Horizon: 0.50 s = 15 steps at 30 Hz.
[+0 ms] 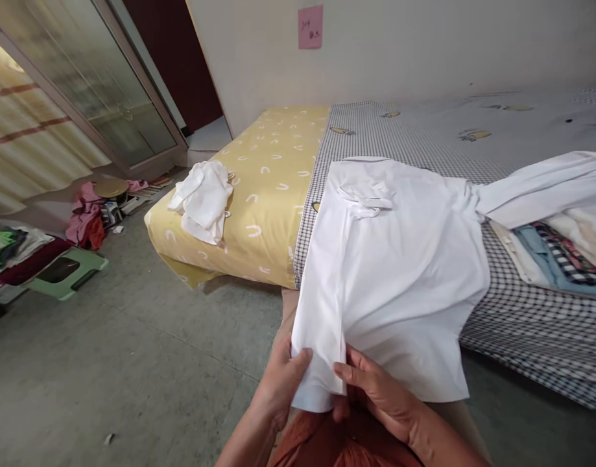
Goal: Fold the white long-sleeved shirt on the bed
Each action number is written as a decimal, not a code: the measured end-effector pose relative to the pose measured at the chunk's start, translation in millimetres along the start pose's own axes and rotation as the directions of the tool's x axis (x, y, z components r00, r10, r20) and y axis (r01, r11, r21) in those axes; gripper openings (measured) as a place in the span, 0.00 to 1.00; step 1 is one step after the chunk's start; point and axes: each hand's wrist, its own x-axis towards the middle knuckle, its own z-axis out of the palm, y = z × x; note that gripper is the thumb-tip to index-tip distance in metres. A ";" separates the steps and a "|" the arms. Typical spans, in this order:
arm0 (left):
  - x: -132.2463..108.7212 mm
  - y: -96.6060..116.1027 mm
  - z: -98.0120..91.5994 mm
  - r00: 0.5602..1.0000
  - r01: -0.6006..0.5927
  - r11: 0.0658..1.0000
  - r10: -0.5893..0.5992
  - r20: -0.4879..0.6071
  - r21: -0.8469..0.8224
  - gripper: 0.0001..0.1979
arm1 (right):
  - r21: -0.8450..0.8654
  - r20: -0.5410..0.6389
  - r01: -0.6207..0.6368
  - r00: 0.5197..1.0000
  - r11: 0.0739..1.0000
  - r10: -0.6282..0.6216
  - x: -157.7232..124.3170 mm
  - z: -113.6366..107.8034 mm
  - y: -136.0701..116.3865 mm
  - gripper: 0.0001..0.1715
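Note:
A white long-sleeved shirt (409, 272) lies spread over the near edge of the bed, its hem hanging toward me. One side of it is folded inward in a long strip that runs down to my hands. My left hand (285, 373) grips the outer edge of this strip, thumb on top. On the strip's inner edge, my right hand (368, 383) pinches the cloth between thumb and fingers. Some fingers of both hands are hidden under the fabric. The other sleeve (545, 185) stretches to the right, across a stack of folded clothes (545, 253).
The bed carries a yellow patterned sheet (259, 188) and a checked cover (512, 324). A crumpled white garment (205, 198) rests on the yellow part. On the floor at left stand a green stool (67, 275) and piled pink cloth (83, 214). A wall closes off the far side.

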 end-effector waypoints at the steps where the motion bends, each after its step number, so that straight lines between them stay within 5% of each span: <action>1: 2.7 -3.4 -4.8 1.000 -0.007 1.000 0.007 0.013 0.005 0.27 | -0.040 0.046 -0.008 0.999 0.999 0.009 -1.6 -0.4 -0.8 0.37; 8: 27.9 -34.1 -24.0 0.999 -0.020 0.986 0.025 -0.029 0.166 0.26 | -0.211 0.094 -0.082 0.990 0.974 0.104 -5.4 -6.0 10.5 0.37; 12: 35.0 -37.4 -28.0 0.988 -0.035 0.884 0.100 -0.116 0.465 0.18 | -0.314 -0.157 0.055 0.981 0.948 -0.110 -12.6 -38.9 0.3 0.33; 13: 37.5 -37.7 -31.4 0.977 -0.042 0.822 0.154 -0.150 0.568 0.15 | -0.353 -0.291 0.113 0.930 0.929 -0.224 -16.1 -55.0 -6.7 0.32; 15: 44.6 -38.9 -40.3 0.963 -0.048 0.660 0.230 -0.141 0.750 0.08 | -0.458 -0.558 0.204 0.691 0.865 -0.459 -25.7 -94.5 -22.3 0.30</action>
